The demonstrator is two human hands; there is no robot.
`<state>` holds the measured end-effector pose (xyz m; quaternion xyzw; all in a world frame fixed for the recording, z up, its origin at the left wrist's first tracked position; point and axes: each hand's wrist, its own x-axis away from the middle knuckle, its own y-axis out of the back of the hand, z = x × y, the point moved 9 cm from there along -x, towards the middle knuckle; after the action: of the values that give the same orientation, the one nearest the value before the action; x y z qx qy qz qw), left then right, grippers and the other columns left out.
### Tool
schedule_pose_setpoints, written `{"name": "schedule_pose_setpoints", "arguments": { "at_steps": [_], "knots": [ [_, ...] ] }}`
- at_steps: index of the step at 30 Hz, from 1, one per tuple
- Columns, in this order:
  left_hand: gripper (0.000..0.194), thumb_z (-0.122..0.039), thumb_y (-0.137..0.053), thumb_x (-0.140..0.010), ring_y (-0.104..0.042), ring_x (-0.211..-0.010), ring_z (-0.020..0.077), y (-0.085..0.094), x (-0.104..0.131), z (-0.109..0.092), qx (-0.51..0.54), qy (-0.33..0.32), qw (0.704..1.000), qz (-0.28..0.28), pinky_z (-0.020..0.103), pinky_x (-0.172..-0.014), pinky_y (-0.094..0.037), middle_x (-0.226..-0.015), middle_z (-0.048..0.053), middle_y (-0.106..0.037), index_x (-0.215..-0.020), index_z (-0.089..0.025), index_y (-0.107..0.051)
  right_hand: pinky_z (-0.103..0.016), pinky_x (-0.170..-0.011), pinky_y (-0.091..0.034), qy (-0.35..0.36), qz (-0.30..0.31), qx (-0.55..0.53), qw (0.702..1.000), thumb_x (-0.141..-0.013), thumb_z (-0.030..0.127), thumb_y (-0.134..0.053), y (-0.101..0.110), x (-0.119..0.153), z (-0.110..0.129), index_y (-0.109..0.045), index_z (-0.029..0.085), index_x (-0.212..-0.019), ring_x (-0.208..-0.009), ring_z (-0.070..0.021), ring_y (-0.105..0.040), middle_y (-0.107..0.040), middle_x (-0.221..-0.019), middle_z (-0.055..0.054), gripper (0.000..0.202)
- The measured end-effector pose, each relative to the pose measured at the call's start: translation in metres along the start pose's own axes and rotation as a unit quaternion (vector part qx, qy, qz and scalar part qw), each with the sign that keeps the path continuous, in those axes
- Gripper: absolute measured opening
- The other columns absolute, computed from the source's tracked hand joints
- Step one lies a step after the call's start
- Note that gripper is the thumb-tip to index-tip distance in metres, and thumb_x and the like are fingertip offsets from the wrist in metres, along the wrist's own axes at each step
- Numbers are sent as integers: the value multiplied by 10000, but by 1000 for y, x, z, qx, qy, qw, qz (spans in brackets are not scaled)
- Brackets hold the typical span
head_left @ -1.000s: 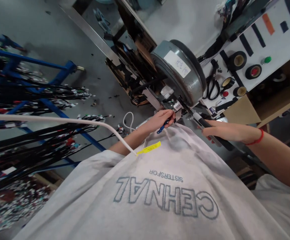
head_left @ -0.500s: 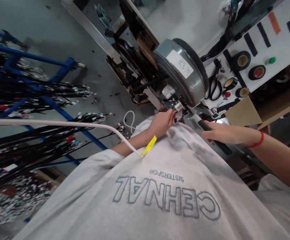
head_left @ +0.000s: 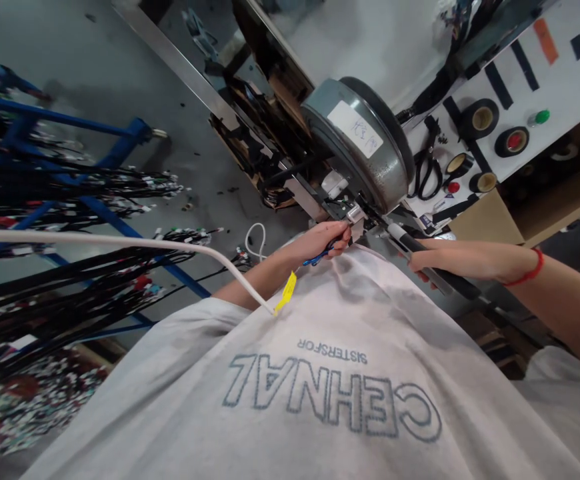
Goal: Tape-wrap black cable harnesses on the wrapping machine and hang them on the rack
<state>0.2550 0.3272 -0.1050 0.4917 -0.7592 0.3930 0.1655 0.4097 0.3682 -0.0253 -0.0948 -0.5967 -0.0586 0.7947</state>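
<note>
Toward the middle, my left hand [head_left: 323,241] is closed, fingertips pinched beside a small silver metal fitting [head_left: 354,213]. A thin blue piece [head_left: 320,256] sticks out below its fingers; its full shape is hidden. On the right, my right hand [head_left: 463,259], with a red string at the wrist, is wrapped round a long black handle [head_left: 437,272] that slants down to the right from the metal parts. A grey drum-shaped machine housing [head_left: 360,143] with a white handwritten label stands just above both hands.
Tape rolls [head_left: 481,119], black scissors [head_left: 427,175] and tape strips lie on the white table [head_left: 540,133] at upper right. An open cardboard box [head_left: 487,223] sits below it. Cable bundles hang on a blue rack [head_left: 115,143] at left. A pale cord [head_left: 185,245] crosses from the left.
The blue piece now shows under my left hand. My right hand has moved slightly down and right along with the black handle, and the view has shifted a little.
</note>
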Motion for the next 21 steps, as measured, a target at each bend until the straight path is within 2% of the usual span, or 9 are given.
{"name": "schedule_pose_setpoints", "arguments": {
  "at_steps": [3, 9, 14, 21],
  "knots": [
    [368, -417, -392, -1005, -297, -417, 56, 1, 0, 0, -9, -3, 1000, -18, 162, -395, -228, -538, -66, -343, -723, -183, -432, -293, -525, -385, -19, 21, -12, 1000, -764, 473, -605, -3, 1, -2, -478, 207, -642, -559, -152, -445, -507, -638, -20, 319],
    [361, -383, -365, -1010, -330, -444, 65, 1, 2, -4, -63, -17, 998, -26, 172, -426, -276, -548, -56, -371, -719, -184, -442, -300, -500, -371, -18, 35, -19, 999, -755, 494, -629, -3, 4, 0, -507, 223, -664, -576, -182, -479, -477, -576, -11, 310],
    [368, -403, -353, -1008, -355, -454, 74, 2, 1, -6, -83, -25, 996, -25, 182, -434, -291, -550, -48, -387, -722, -189, -440, -300, -528, -398, -51, 25, 13, 998, -781, 488, -594, -1, 10, 4, -499, 215, -661, -600, -177, -484, -517, -647, -29, 312],
    [386, -433, -379, -999, -332, -438, 67, -1, -1, -9, -72, -60, 995, -17, 185, -434, -278, -531, -56, -383, -711, -185, -439, -301, -549, -431, -66, 41, -8, 997, -766, 484, -591, -7, 13, 13, -511, 205, -641, -646, -194, -526, -539, -702, -57, 315]
  ]
}}
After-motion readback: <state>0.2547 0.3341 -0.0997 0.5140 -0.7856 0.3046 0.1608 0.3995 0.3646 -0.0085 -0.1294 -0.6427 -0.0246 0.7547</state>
